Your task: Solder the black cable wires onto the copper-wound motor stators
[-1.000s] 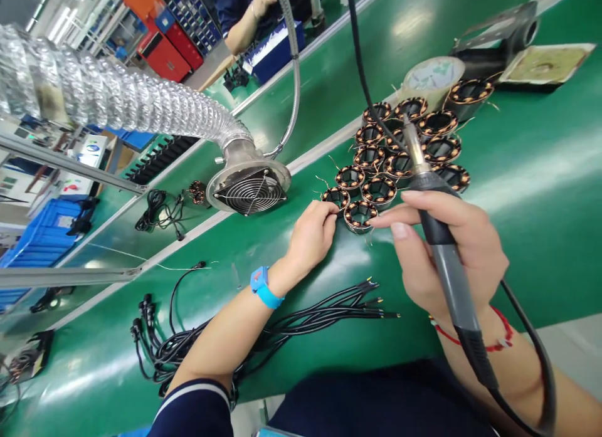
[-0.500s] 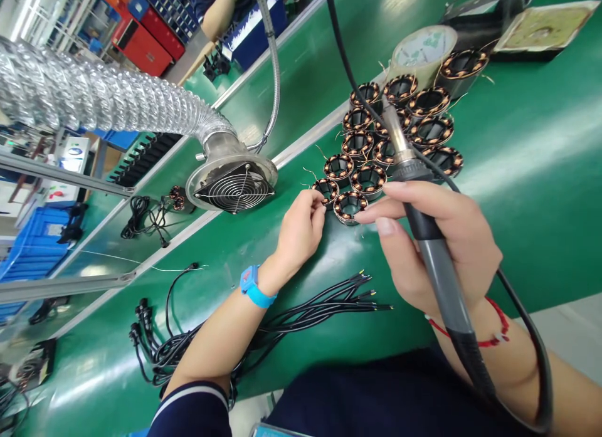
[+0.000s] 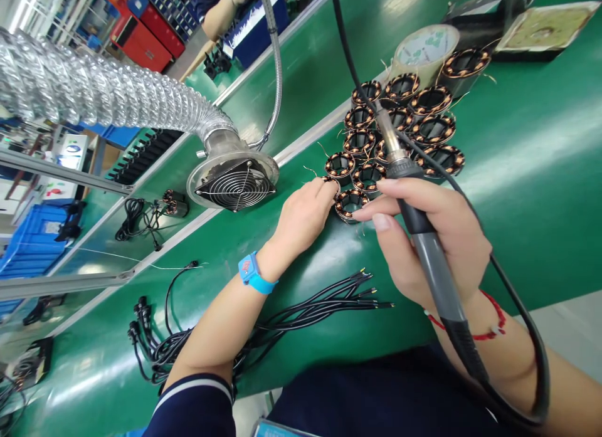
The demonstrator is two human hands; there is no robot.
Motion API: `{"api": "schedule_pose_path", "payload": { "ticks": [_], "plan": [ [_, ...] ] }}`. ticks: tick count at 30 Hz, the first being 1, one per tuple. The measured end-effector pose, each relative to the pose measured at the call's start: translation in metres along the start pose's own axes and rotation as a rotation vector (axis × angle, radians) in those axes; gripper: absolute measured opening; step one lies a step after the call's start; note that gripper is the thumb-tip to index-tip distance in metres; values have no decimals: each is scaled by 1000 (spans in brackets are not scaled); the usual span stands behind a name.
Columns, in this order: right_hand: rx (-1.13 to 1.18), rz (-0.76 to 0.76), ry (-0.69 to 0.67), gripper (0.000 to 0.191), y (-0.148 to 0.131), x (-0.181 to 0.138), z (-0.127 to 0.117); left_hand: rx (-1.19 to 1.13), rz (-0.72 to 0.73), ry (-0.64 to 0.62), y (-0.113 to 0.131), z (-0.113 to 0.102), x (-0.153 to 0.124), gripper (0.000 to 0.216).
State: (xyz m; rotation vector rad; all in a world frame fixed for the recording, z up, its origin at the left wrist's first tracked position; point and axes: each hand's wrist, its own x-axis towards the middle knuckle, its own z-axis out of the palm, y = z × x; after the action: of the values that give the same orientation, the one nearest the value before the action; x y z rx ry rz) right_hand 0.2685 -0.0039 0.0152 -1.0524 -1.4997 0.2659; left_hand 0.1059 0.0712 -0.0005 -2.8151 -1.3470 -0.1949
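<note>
My right hand grips the grey handle of a soldering iron, whose metal tip points up and away over the stators. Its fingertips come close to the rim of a front motor stator. My left hand, with a blue wrist strap, has its fingers curled on the leftmost front stator and covers most of it. Several more ring-shaped stators with copper windings and loose wire ends stand in a cluster. The iron's black cable passes in front of them.
Black cables with stripped ends lie near my left forearm. A fume extractor hood on a silver duct stands at left. Behind the stators are a tape roll and a sponge tray. Across the bench a co-worker's arm shows.
My left hand has moved slightly up and right, further over the leftmost front stator. My right hand and the soldering iron have shifted a little left.
</note>
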Motion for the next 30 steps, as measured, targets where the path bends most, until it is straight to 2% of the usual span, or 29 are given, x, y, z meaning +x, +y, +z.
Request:
{"api": "schedule_pose_path", "payload": {
  "ticks": [6,9,12,16,19,21,22,25,27,30],
  "plan": [
    [-16,13,-26,32,3,-2,2,22,-36,-59,-18,-9,-3,28],
    [-30,33,-69,34,4,-2,5,40,-64,-89,-17,-13,-11,23],
    [-56,4,-154,31,6,-2,8,1,-81,-143,-11,-22,-30,23],
    [-53,-74,-286,28,10,-5,17,-270,-129,-188,-11,-37,-72,24],
    [-65,-118,-414,30,11,-10,25,-507,-254,-82,-25,-42,-95,31],
    [-136,-163,-510,28,8,-13,32,-588,-362,-37,-36,-40,-100,33],
    [-179,-193,-560,27,6,-14,36,-616,-404,-55,-41,-39,-100,30],
    [-287,-271,-693,30,-4,-17,47,-720,-490,-201,-50,-34,-96,20],
    [-338,-308,-732,33,-9,-20,53,-851,-554,-266,-50,-33,-94,20],
    [-401,-335,-739,36,-8,-23,60,-1128,-691,-282,-50,-33,-96,16]
  ]
}}
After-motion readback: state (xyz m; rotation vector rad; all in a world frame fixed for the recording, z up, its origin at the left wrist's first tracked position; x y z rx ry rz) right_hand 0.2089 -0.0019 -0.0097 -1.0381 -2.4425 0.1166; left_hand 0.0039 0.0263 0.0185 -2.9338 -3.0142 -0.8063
